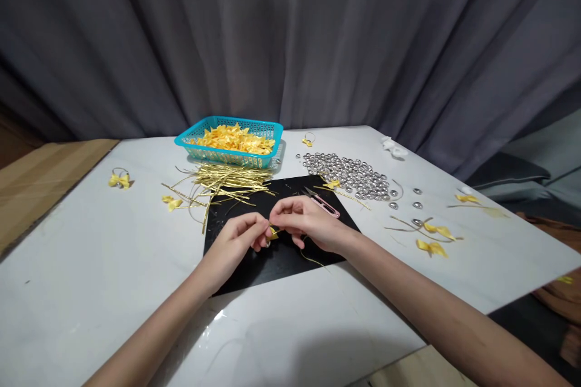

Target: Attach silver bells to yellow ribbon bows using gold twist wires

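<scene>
Above a black mat (281, 269), my two hands meet fingertip to fingertip. A small yellow ribbon bow (273, 234) shows between them, partly hidden by the fingers. My left hand (242, 236) is closed in a pinch on the bow from the left side. My right hand (304, 221) pinches at the bow's top, where a thin gold tie seems to be, though the fingers hide most of it. A thin gold strand (314, 260) hangs below my right hand. Pink-handled thread snips (327, 206) lie on the mat just behind my right hand.
A blue basket (181, 139) of yellow bows stands at the back, with gold twist ties (231, 176) piled before it. Silver beads (347, 174) spread to its right. Loose bows (432, 248) lie on the right; a ring with a bow (119, 179) sits on the left.
</scene>
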### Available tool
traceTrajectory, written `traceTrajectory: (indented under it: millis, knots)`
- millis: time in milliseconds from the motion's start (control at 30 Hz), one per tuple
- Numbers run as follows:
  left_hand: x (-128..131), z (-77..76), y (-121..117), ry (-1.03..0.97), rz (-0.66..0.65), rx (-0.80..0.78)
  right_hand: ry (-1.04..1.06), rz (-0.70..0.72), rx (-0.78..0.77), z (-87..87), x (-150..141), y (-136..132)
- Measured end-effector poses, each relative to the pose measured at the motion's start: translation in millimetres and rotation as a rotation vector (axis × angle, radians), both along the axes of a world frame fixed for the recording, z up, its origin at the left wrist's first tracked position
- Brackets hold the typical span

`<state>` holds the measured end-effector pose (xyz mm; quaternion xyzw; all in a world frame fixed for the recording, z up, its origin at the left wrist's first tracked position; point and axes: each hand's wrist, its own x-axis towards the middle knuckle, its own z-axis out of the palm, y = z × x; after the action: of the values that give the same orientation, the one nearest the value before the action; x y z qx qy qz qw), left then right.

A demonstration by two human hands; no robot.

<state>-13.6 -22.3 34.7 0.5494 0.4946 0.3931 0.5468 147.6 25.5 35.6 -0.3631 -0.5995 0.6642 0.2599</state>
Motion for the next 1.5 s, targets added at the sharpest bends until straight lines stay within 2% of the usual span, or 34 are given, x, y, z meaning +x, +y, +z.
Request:
traceTrajectory:
  millis: [300, 400, 500, 600, 667, 767, 833, 933, 1033, 1133, 1200, 1367, 1500]
  knots:
    - [-1.1, -1.1, 0.9, 0.012, -0.009, 0.013, -0.173, 0.071, 0.092, 3.5, 0.1, 0.8]
    - [0.1, -1.9, 1.2, 0.024, 0.0, 0.013, -0.173, 0.117, 0.144, 6.0, -1.7, -1.0]
    - [-0.2, 0.3, 0.6, 0.019, 0.086, 0.036, -0.14, 0.1, 0.23, 10.9, -0.3, -0.9]
    - [-5.3, 1.9, 1.9, -0.006, 0.254, 0.098, -0.136, 0.089, 0.283, 17.7, 7.0, 2.8]
    - [-11.0, -1.3, 4.7, 0.104, 0.298, 0.123, -0.15, 0.141, 0.316, 22.5, 13.6, 6.7]
    - [-19.0, -13.6, 9.4, 0.492, 0.191, 0.21, -0.245, 0.316, 0.312, 28.2, 21.6, 11.0]
    - [-21.9, -22.7, 11.7, 0.628, 0.109, 0.324, -0.348, 0.437, 0.272, 30.2, 23.5, 11.1]
    - [-22.7, -29.5, 13.8, 0.6, 0.019, 0.361, -0.457, 0.544, 0.249, 29.9, 21.4, 7.2]
    - [-21.2, -26.5, 15.0, 0.432, -0.053, 0.206, -0.47, 0.588, 0.261, 26.8, 16.7, 2.0]
    - [-19.2, -19.1, 14.8, 0.196, -0.021, -0.003, -0.439, 0.454, 0.404, 21.3, 12.3, -0.9]
    - [-17.8, -14.5, 13.8, 0.107, 0.043, -0.063, -0.421, 0.312, 0.535, 17.5, 10.2, -1.5]
    - [-14.7, -4.9, 9.6, 0.067, 0.114, -0.083, -0.514, 0.111, 0.857, 13.5, 8.3, -2.5]
    - [-13.0, 1.7, 7.5, 0.09, 0.158, -0.028, -0.573, 0.078, 0.953, 13.3, 8.2, -4.1]
